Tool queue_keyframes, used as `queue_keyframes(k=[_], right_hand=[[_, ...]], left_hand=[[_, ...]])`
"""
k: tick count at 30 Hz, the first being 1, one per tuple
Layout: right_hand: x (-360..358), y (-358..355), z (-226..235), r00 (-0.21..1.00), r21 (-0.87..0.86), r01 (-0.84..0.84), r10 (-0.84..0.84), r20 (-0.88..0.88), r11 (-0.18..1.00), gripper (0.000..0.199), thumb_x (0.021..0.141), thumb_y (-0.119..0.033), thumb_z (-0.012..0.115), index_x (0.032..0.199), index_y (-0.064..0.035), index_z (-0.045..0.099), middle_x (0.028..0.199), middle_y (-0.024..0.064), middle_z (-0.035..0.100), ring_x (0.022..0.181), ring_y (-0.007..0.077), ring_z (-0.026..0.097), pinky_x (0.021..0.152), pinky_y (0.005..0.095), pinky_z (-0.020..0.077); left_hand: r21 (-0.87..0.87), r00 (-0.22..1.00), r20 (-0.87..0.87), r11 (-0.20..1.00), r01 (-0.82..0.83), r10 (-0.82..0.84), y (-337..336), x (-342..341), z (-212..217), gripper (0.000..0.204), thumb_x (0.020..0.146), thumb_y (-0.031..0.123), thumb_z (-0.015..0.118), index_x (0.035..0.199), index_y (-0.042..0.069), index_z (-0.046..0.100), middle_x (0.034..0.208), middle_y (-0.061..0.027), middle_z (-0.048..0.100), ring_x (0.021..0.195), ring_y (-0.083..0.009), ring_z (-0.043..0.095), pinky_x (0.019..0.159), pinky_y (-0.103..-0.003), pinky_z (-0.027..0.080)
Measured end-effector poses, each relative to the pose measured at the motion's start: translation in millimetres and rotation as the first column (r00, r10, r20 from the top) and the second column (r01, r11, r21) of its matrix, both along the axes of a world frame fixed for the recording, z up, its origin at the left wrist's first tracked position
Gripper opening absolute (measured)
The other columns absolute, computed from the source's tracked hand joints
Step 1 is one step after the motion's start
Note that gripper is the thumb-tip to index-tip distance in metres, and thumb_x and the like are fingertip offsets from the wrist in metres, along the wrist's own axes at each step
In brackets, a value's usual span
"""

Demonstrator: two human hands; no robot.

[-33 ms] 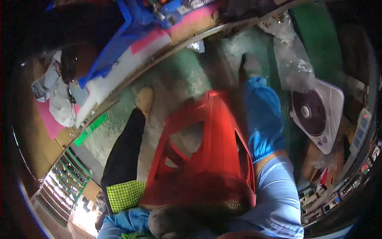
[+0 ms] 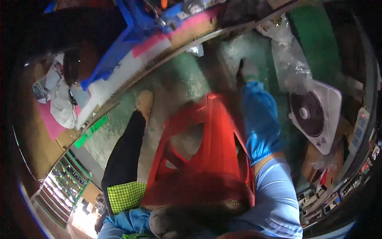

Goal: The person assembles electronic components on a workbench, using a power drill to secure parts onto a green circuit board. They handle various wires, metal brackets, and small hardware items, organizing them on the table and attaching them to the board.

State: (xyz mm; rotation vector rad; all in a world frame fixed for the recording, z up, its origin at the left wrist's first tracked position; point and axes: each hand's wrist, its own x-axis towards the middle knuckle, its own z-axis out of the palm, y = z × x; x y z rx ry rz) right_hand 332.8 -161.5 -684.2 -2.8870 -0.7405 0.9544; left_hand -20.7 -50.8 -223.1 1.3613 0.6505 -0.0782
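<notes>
A red plastic stool [image 2: 223, 139] with cut-out sides stands before me, its legs toward the far side. My right arm, in a light blue sleeve and a blue oversleeve, stretches forward along the stool's right side. At its end my right hand [image 2: 249, 70] looks grey and gloved, low over the green floor; it is dim and blurred, and a dark narrow shape beside it cannot be made out. My left arm, also in a blue oversleeve, is bent at the lower edge. There my left hand [image 2: 169, 223], seemingly in a dark grey glove, lies near the stool's near end, fingers unclear.
At right stands a white box fan [image 2: 327, 104] beside clear plastic film [image 2: 289, 59] and a power strip [image 2: 360, 129]. A workbench with a white edge [image 2: 107, 88] crosses the upper left, holding a white cloth [image 2: 63, 105]. My tan shoe [image 2: 144, 102] is below it.
My right forearm and hand have shifted slightly left and nearer to me. The stool and my left arm look almost unchanged.
</notes>
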Motion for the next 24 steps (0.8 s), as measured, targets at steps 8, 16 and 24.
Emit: queue_keyframes(k=[8, 16, 24], right_hand=[[-92.2, -89.7, 134.0, 0.990, 0.041, 0.043, -0.037, -0.136, 0.998, 0.026, 0.082, -0.023, 0.055, 0.101, -0.0067, 0.061, 0.097, 0.0212, 0.064, 0.089, 0.0353, 0.063, 0.078, 0.0457, 0.0492], [-173.2, -169.0, 433.1, 0.818, 0.113, 0.559, -0.524, -0.235, 0.822, 0.028, 0.080, -0.023, 0.056, 0.098, -0.0019, 0.062, 0.092, 0.0198, 0.065, 0.085, 0.0322, 0.064, 0.076, 0.0395, 0.0502], [-159.8, -100.3, 711.4, 0.813, 0.700, 0.583, -0.311, -0.493, 0.412, 0.018, 0.078, -0.018, 0.062, 0.086, -0.0027, 0.058, 0.072, 0.0099, 0.060, 0.067, 0.0169, 0.059, 0.065, 0.0321, 0.0486]], left_hand=[[0.090, 0.997, 0.048, 0.994, -0.062, 0.058, -46.5, 12.0, 18.0, 0.026, 0.086, 0.006, 0.054, 0.111, 0.000, 0.053, 0.083, -0.0103, 0.060, 0.068, -0.0163, 0.057, 0.062, -0.032, 0.047], [0.470, 0.973, -0.087, 0.853, 0.228, -0.212, -40.5, 26.8, 33.1, 0.032, 0.086, 0.015, 0.058, 0.116, 0.002, 0.055, 0.106, -0.0176, 0.063, 0.099, -0.0306, 0.062, 0.087, -0.039, 0.049], [0.428, 0.850, -0.227, 0.735, 0.526, -0.476, -40.2, 41.8, 189.3, 0.041, 0.085, 0.030, 0.058, 0.115, 0.002, 0.056, 0.107, -0.0186, 0.063, 0.099, -0.0288, 0.062, 0.087, -0.038, 0.049]])
